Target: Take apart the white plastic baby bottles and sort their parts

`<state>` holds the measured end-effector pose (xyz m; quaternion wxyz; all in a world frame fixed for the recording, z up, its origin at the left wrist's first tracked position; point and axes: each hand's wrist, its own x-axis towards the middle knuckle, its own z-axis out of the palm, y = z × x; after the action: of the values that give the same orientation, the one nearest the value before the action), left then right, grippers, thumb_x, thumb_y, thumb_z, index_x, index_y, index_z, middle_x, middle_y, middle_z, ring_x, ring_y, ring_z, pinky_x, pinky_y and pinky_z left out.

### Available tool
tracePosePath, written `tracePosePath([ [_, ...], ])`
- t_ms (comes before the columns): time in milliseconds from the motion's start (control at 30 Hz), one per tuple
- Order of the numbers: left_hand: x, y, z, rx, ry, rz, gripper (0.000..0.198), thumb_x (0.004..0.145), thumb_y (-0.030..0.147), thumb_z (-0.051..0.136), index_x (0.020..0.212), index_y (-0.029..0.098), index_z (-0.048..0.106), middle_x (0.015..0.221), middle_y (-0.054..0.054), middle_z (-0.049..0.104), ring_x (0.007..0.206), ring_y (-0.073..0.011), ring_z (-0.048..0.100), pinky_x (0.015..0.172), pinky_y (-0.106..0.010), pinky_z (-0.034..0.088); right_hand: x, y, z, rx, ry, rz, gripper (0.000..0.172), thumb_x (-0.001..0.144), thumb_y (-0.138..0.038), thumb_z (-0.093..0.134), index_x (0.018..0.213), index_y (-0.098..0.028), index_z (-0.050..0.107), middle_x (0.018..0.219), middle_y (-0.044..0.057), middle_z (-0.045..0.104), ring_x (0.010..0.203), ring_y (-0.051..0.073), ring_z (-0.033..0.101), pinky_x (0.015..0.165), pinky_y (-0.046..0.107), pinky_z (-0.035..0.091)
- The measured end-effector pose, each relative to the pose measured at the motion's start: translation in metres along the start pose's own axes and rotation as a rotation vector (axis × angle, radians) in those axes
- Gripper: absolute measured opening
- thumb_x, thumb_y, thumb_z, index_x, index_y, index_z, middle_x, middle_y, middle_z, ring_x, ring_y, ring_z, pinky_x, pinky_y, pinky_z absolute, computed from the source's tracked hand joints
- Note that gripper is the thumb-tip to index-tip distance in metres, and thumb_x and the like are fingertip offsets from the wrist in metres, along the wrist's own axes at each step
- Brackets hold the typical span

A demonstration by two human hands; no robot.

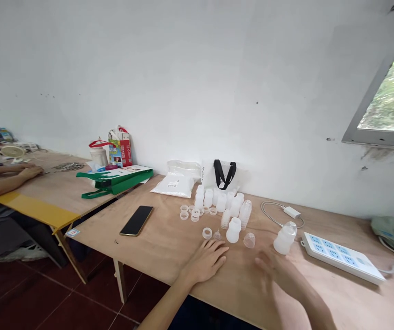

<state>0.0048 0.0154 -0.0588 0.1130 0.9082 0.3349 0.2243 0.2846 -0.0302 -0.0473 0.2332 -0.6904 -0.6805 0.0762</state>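
Note:
My left hand (pixel 208 260) lies flat on the wooden table, fingers spread, holding nothing. Just beyond its fingertips are a white ring (pixel 207 233) and a clear bottle nipple (pixel 217 235). An uncapped frosted baby bottle (pixel 233 230) stands beside them, with a clear dome cap (pixel 249 240) to its right. My right hand (pixel 274 266) is smeared by motion over the table, so its finger pose is unclear. Beyond it, a frosted bottle with a clear cap (pixel 285 238) appears tilted. Several more bottles (pixel 221 202) and loose rings (pixel 195 214) are grouped farther back.
A black phone (pixel 136 220) lies left. White plastic packets (pixel 174 184) and a white bag with black handles (pixel 208 174) are against the wall. Right are a cable adapter (pixel 291 211) and a power strip (pixel 341 256). Another person's hands (pixel 28 172) rest on the neighbouring table.

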Motion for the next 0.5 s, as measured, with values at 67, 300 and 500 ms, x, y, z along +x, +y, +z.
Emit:
tracePosePath([
  [67, 0.000, 0.000, 0.001, 0.012, 0.000, 0.007, 0.037, 0.105, 0.035, 0.040, 0.138, 0.028, 0.054, 0.142, -0.004, 0.056, 0.130, -0.0233, 0.050, 0.110, -0.042, 0.037, 0.000, -0.017, 0.018, 0.009, -0.124, -0.251, 0.021, 0.096, -0.033, 0.045, 0.099, -0.025, 0.064, 0.105, 0.005, 0.070, 0.099, 0.022, 0.066, 0.085, 0.034, 0.053],
  [300, 0.001, -0.001, 0.003, 0.027, 0.009, 0.020, 0.038, 0.101, 0.029, 0.047, 0.138, 0.028, 0.053, 0.142, -0.003, 0.055, 0.130, -0.0230, 0.049, 0.110, -0.041, 0.038, -0.008, -0.054, 0.079, -0.367, 0.139, -0.347, 0.030, 0.095, -0.013, 0.044, 0.118, -0.024, 0.061, 0.117, 0.010, 0.066, 0.106, 0.029, 0.063, 0.090, 0.045, 0.049],
  [500, 0.002, -0.001, 0.002, 0.028, 0.002, 0.018, 0.037, 0.101, 0.030, 0.048, 0.138, 0.029, 0.052, 0.142, -0.004, 0.055, 0.130, -0.0234, 0.049, 0.110, -0.042, 0.038, -0.009, -0.052, 0.093, -0.335, 0.228, -0.391, 0.042, 0.092, -0.006, 0.039, 0.124, -0.023, 0.058, 0.125, 0.010, 0.065, 0.117, 0.027, 0.060, 0.104, 0.048, 0.039],
])
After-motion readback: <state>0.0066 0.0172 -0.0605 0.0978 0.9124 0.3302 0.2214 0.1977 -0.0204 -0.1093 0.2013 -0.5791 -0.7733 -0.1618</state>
